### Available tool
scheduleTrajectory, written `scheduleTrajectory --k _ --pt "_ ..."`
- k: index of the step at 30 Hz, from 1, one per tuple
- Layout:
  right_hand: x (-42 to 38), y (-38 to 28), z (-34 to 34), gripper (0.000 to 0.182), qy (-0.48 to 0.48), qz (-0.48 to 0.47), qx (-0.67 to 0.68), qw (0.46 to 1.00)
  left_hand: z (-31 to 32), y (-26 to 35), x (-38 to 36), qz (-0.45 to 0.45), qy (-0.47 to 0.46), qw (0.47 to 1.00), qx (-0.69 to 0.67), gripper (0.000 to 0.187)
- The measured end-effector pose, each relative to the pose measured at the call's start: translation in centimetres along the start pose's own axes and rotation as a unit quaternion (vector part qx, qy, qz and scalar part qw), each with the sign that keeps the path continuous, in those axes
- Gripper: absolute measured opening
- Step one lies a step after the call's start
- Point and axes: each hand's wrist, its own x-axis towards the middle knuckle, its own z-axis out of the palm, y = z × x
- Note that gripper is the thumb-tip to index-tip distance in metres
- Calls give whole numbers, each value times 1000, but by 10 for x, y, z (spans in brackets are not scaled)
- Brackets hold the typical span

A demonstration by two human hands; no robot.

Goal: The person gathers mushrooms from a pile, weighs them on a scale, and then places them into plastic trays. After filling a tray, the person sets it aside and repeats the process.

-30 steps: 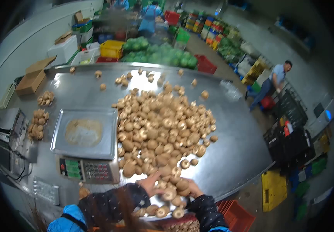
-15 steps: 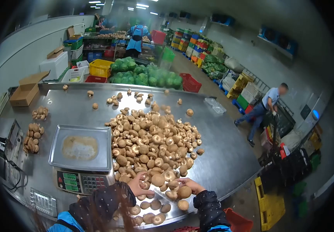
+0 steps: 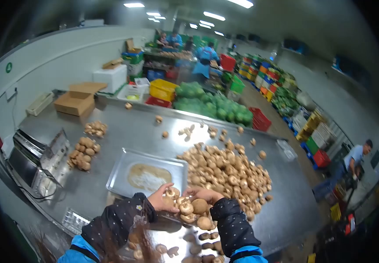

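Several brown mushrooms (image 3: 189, 207) are gathered between my two hands, above the front of the steel table. My left hand (image 3: 162, 199) curls round the mushrooms on their left side. From the right, my right hand (image 3: 203, 194) reaches over others, its fingers bent against them. A large pile of mushrooms (image 3: 231, 171) lies just beyond my right hand. The scale's metal tray (image 3: 121, 173) is behind and left of my left hand, with a stained patch in its middle. Loose mushrooms (image 3: 196, 249) lie on the table below my hands.
Small mushroom heaps (image 3: 84, 153) sit on the left of the table, near a sealing machine (image 3: 36, 153) and a cardboard box (image 3: 74, 103). Beyond the far edge are a yellow crate (image 3: 163, 90) and green vegetables (image 3: 213, 105). People stand at the back; another is at the right.
The view has swung left. Both hands have come together and moved left to the scale's near edge, with mushrooms between them.
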Motion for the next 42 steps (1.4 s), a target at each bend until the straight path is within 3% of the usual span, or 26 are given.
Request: scheduleTrajectory --k 3,5,9,10,11,13,15,16,17,18,19,22,23,25,26,27,29,31,34,36,38,39,41,42 --pt "72 -24 0 22 -19 -16 -56 998 -44 -54 5 38 86 996 10 112" --pt "116 -38 1 27 47 14 -279 959 -71 -80 6 84 138 984 76 115" --pt "175 -52 16 27 49 -62 -305 949 -105 -115 -1 24 218 974 59 109" --pt "185 -53 20 22 64 -82 -282 954 -108 -100 -5 49 217 974 43 108" --pt "189 -53 19 19 96 -94 -279 951 -112 -89 -19 -34 224 959 172 106" --pt "187 -47 19 22 156 -165 -278 933 -106 -62 -29 -99 238 909 328 106" --pt "168 -37 15 23 279 -269 -383 839 -104 -69 -32 -65 280 905 313 108" --pt "146 -41 24 24 321 -242 -316 859 -106 -83 -32 -60 318 898 299 102" --pt "119 -40 33 23 327 -258 -266 869 -113 -119 -24 42 366 915 164 79" --pt "98 -33 39 23 348 -266 -269 858 -118 -110 -36 -3 365 926 97 68" --pt "79 -31 49 29 355 -194 -221 887 -128 -91 -44 -46 361 931 33 58" --pt "52 -4 58 41 356 -211 -296 861 -139 -85 -53 -17 412 911 15 49" --pt "50 -1 62 48 357 -222 -335 843 -137 -79 -52 -24 410 912 14 49" --pt "53 -3 68 61 364 -228 -398 811 -130 -56 -47 -32 390 906 162 50" --pt "52 -11 72 61 360 -235 -429 794 -129 -43 -51 27 362 875 320 56" --pt "51 -25 81 61 358 -242 -459 776 -125 -33 -55 25 361 875 322 56" --pt "61 -39 91 59 373 -215 -449 783 -116 -21 -60 17 224 885 408 63" --pt "68 -34 90 57 386 -191 -444 786 -109 -31 -55 -21 204 889 409 65" --pt "95 -12 82 43 420 -260 -418 762 -110 -52 -48 -39 185 898 397 61" --pt "103 -4 76 37 434 -262 -381 773 -109 -60 -54 55 318 892 317 61" --pt "102 -5 83 25 467 -266 -324 778 -95 -65 -53 58 318 906 271 61" --pt "100 -10 83 27 460 -251 -382 761 -89 -66 -48 78 326 915 225 61" --pt "102 -7 82 30 441 -210 -408 771 -77 -74 -47 67 298 923 235 66" --pt "104 -4 83 30 441 -211 -410 770 -71 -72 -48 64 322 894 304 71"
